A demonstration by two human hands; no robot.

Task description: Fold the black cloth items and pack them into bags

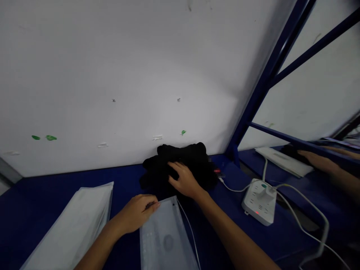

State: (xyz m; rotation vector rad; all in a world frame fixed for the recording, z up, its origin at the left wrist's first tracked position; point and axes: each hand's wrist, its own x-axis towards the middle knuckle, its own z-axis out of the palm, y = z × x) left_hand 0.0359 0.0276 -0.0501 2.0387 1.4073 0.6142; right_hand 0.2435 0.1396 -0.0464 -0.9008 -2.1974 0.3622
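My left hand (138, 212) pinches the top edge of a translucent zip bag (165, 236) lying flat on the blue table (33, 202). My right hand (184, 180) reaches forward and rests on a pile of black cloth (180, 161) bunched against the white wall, its fingers curled into the fabric. The bag's open end lies just in front of the cloth pile. Whether the fingers grip the cloth or only press on it is unclear.
A stack of more translucent bags (75, 225) lies at the left. A white power strip (258, 202) with white cables sits at the right, beside a blue metal frame post (253, 108). Another person's hand (317, 162) rests on dark cloth beyond the frame.
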